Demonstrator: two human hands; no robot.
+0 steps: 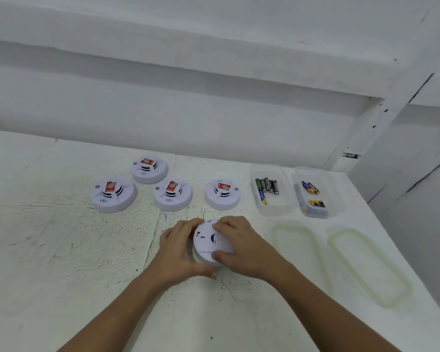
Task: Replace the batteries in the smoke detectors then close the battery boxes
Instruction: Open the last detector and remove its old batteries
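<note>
**Both hands grip an upturned detector**

From 10 to 12 o'clock of the hands, four smoke detectors (113,195) sit face up, likely queued. The left hand (178,252) curls round the fifth detector (211,243), steadying it back side up, and the right hand (241,246) clasps its cover, probably working the battery box. At 2 o'clock, two open tubs (274,210) keep batteries (267,185) within reach

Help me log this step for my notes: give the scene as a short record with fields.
Being handled: one smoke detector, flat back facing up
Left hand: grips its left rim
Right hand: grips its right side
Waiting: four other detectors, face up, behind it
Batteries: in two clear tubs, to the right
Lids: two, off, lying in front of the tubs
</note>
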